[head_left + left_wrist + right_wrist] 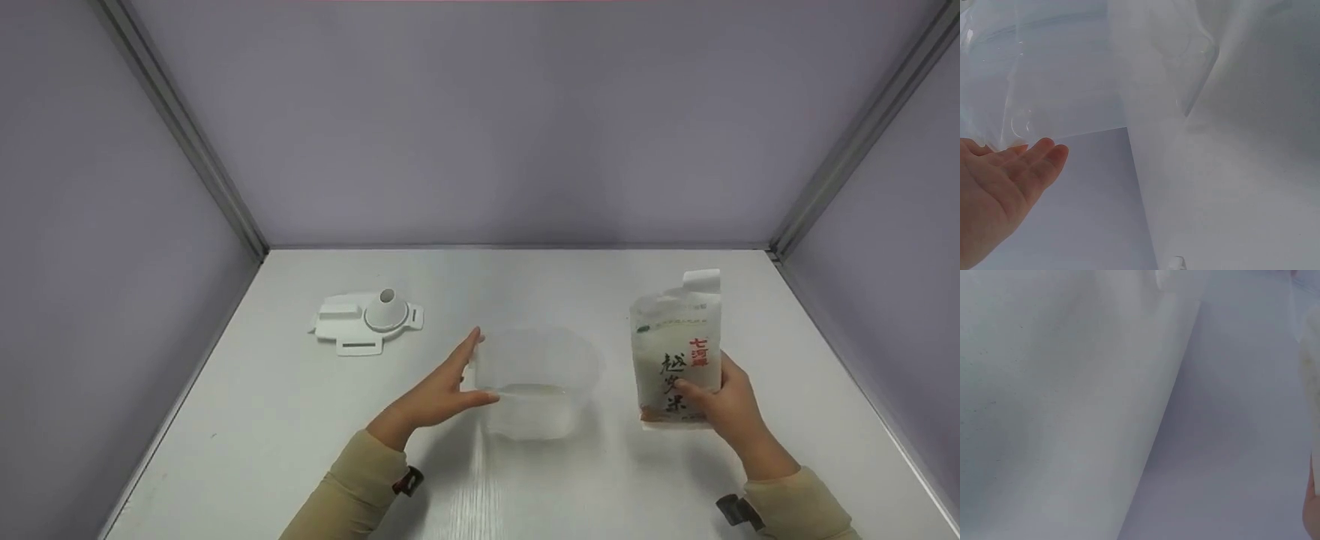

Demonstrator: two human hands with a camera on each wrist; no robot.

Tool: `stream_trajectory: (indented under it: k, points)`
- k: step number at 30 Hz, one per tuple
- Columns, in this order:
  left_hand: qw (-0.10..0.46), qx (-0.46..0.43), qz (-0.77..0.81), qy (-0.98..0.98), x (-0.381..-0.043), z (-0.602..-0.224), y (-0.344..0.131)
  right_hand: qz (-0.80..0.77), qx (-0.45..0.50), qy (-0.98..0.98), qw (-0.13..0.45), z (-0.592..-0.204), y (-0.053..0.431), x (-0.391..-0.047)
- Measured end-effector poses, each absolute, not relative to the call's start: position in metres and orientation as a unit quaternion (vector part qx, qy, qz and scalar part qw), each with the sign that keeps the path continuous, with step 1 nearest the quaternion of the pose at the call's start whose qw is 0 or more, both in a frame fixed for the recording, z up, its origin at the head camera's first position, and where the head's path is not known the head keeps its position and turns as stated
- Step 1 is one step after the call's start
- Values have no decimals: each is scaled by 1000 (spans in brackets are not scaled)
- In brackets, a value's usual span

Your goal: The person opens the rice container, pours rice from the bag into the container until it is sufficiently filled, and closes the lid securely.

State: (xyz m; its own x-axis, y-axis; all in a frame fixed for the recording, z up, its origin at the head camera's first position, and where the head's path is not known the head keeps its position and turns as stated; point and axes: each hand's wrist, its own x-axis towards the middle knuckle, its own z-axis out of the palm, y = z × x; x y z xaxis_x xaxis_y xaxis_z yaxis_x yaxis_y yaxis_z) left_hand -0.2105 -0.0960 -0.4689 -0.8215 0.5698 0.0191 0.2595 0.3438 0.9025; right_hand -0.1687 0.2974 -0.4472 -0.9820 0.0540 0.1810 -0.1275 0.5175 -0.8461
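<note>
plain khaki sleeves [346, 487], each bearing a small, dark, blocky device [409, 481]

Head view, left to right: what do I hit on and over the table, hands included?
White spouted piece → left hand → clear container → printed bag → right hand.

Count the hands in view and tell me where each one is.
2. The left hand is at the left side of the clear container; the right hand grips the lower part of the printed bag.
</note>
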Motion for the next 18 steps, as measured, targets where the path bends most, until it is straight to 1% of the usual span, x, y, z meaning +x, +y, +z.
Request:
stream_trajectory:
  k: [4,12,18]
  points:
    - [151,252,504,812,-208,-464,-92,486,28,-870,80,-443,299,-167]
    - [153,260,515,802,-209,-465,-92,491,53,-866,82,-441,295,-167]
    - [153,258,517,802,-209,-465,-92,483,57,-871,70,-439,293,-168]
